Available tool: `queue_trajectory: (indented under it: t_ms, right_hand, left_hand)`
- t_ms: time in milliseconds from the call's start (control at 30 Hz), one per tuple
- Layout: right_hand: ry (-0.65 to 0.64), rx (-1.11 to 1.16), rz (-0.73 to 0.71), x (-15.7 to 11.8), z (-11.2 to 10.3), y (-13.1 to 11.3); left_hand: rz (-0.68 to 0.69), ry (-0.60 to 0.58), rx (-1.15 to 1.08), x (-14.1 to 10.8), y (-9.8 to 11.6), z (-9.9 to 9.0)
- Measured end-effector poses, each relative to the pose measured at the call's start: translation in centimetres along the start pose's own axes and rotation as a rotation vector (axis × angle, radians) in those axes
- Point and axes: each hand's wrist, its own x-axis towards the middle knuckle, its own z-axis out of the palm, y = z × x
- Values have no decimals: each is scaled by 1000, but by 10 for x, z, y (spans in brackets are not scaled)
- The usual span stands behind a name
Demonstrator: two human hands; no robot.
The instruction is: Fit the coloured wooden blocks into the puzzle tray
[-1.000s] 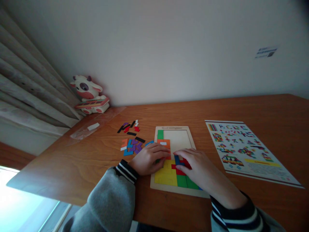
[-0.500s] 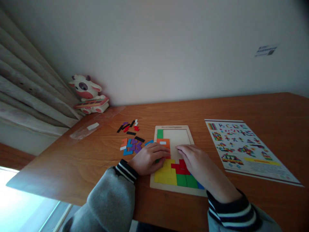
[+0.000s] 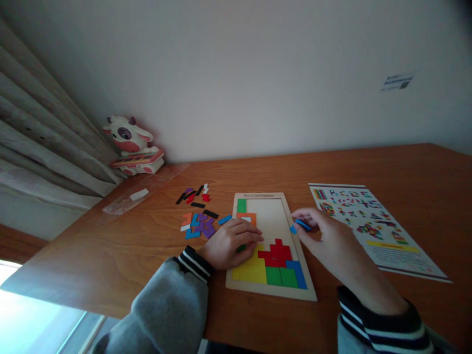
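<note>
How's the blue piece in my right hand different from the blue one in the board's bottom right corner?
The held blue piece is pinched in your right hand, while the corner blue piece lies flat in the board. Fingers partly hide the held one; the corner one is uncovered. Both are blue.

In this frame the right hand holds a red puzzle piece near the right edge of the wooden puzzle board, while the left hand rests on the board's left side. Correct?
Not quite: the head view shows that the puzzle piece in the right hand is blue, not red. The rest stands.
</note>
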Motion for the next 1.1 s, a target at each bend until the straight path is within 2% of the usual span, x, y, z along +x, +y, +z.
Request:
queue_trajectory:
  t_ms: [100,167,300,400,533,700,867,1000,1100]
  right_hand:
    - [-4,-9,27,1,0,1]
    - [-32,-22,47,0,0,2]
    - [-30,15,49,-1,-1,1]
    - [-12,52,63,-1,-2,1]
    - [-83,80,82,-2,-2,4]
    - [-148,72,55,-3,-2,5]
    - [-125,112,144,-2,-3,4]
    - [-184,12,69,-3,0,8]
    - [-204,21,93,-5,5,12]
  left_hand:
    - [5,35,-25,12,-2,6]
    - [56,18,-60,20,-2,7]
    - [169,-106,-129,22,3,5]
    - [182,-200,-129,17,9,5]
    - [189,-263,-122,14,13,8]
    - [192,-268,-114,15,13,9]
    - [200,-258,-104,16,14,8]
    - [186,-271,-101,16,15,7]
    - [184,-270,-103,16,15,7]
